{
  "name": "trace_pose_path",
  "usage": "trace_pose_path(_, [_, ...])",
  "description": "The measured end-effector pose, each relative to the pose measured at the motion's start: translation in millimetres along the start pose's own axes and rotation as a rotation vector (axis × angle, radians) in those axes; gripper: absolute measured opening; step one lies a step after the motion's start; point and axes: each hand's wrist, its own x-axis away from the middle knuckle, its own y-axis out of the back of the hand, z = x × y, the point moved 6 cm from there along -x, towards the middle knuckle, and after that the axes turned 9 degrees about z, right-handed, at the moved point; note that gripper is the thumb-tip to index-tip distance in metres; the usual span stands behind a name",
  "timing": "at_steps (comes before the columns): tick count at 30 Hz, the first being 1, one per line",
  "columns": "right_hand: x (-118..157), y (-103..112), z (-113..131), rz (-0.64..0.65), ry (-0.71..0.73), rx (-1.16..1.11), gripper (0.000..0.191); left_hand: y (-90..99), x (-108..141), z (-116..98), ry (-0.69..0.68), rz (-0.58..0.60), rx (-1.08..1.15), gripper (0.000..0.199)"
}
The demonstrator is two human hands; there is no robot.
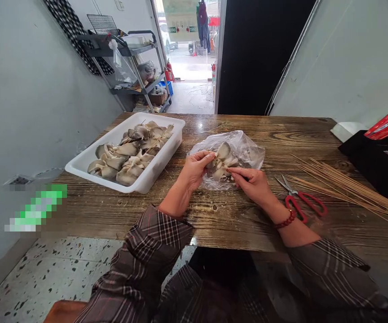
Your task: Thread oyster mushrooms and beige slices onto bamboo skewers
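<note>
Over a clear plastic bag (251,154) on the wooden table, my left hand (197,168) pinches a grey-white oyster mushroom (223,152) between thumb and fingers. My right hand (253,181), with a red bead bracelet at the wrist, is closed at the right side of the mushroom pieces. Its fingertips pinch something thin, perhaps a stick, too small to make out. More mushroom pieces lie in the bag beneath my hands. To the left, a white plastic tray (158,168) holds several clusters of mushrooms (130,150).
Red-handled scissors (303,202) lie right of my right hand, beside a fanned bundle of bamboo skewers (352,184). A black box (365,157) with red-wrapped sticks stands at the right. Beyond the wooden table (214,224) are a grey shelf cart (130,54) and a doorway.
</note>
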Motion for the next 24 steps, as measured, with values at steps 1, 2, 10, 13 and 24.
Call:
trace_pose_path(1, [0.1,0.4,1.4,-0.016,0.015,0.021,0.027,-0.3,-0.2,0.6,-0.006,-0.006,-0.008,0.029])
trace_pose_path(2, [0.2,0.7,2.7,-0.027,0.029,0.043,0.026,-0.5,-0.5,1.3,-0.01,-0.013,-0.016,0.028])
trace_pose_path(10, [-1.2,31.5,1.7,-0.192,-0.013,0.125,0.027,1.9,-4.9,0.0,-0.038,0.009,-0.033,0.035])
trace_pose_path(13, [0.4,50.8,-1.9,-0.334,-0.058,0.1,0.029,4.4,-7.2,1.5,-0.051,-0.002,-0.188,0.032])
trace_pose_path(24, [-0.7,53.8,-6.6,-0.339,-0.047,0.072,0.031,-27.2,-36.4,10.5,-0.225,0.123,-0.939,0.026])
